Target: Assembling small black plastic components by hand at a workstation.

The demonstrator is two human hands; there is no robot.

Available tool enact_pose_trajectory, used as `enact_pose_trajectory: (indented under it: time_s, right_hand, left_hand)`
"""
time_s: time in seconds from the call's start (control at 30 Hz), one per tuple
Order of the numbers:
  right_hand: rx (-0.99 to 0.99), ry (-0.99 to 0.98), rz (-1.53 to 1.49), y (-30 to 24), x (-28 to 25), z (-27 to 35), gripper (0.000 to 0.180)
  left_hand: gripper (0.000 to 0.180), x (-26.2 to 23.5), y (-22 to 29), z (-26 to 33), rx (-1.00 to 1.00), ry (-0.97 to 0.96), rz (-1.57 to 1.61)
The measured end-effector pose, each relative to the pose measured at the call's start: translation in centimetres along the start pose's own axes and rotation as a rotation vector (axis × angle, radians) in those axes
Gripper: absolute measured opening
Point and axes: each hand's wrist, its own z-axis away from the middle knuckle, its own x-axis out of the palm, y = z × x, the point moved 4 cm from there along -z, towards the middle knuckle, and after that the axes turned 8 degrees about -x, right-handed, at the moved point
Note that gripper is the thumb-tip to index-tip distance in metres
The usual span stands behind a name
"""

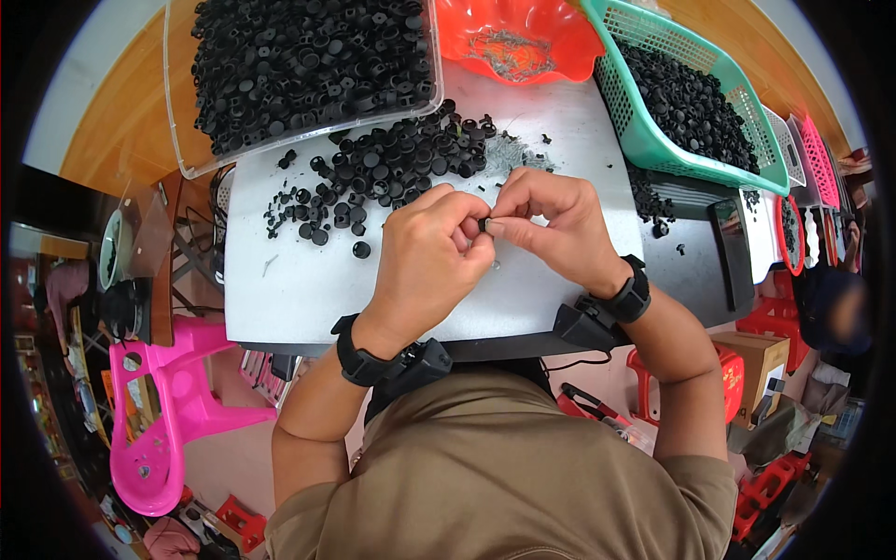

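Above the white tabletop (299, 299), my two hands meet at a small black plastic part (483, 224). My left hand (431, 250) is closed, its thumb and curled fingers gripping the part from the left. From the other side my right hand (558, 224) pinches at it between thumb and forefinger. Fingers hide most of the part, so its exact shape does not show. Just beyond my left hand lies a loose heap of round black caps and smaller black pieces (373, 173). A little pile of thin grey metal pieces (511, 155) lies beyond my right hand.
At the back left stands a clear plastic bin (440, 79) full of black parts. A red scalloped bowl (455, 28) holds thin metal pieces. The green basket (639, 149) at the right is filled with small black parts. A pink stool (149, 467) stands left; another person (833, 313) is far right.
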Motion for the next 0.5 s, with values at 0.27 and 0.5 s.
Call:
enact_pose_trajectory:
  time_s: [0.27, 0.5]
  right_hand:
    - [0.279, -0.01, -0.673, 1.2, 0.7, 0.4, 0.015]
    - [0.266, -0.027, -0.795, 1.4, 0.5, 0.4, 0.014]
  left_hand:
    - [0.021, -0.5, -0.7, 0.4, -0.04, 0.031, 0.354]
    - [0.018, 0.0, -0.5, 1.0, -0.086, 0.062, 0.646]
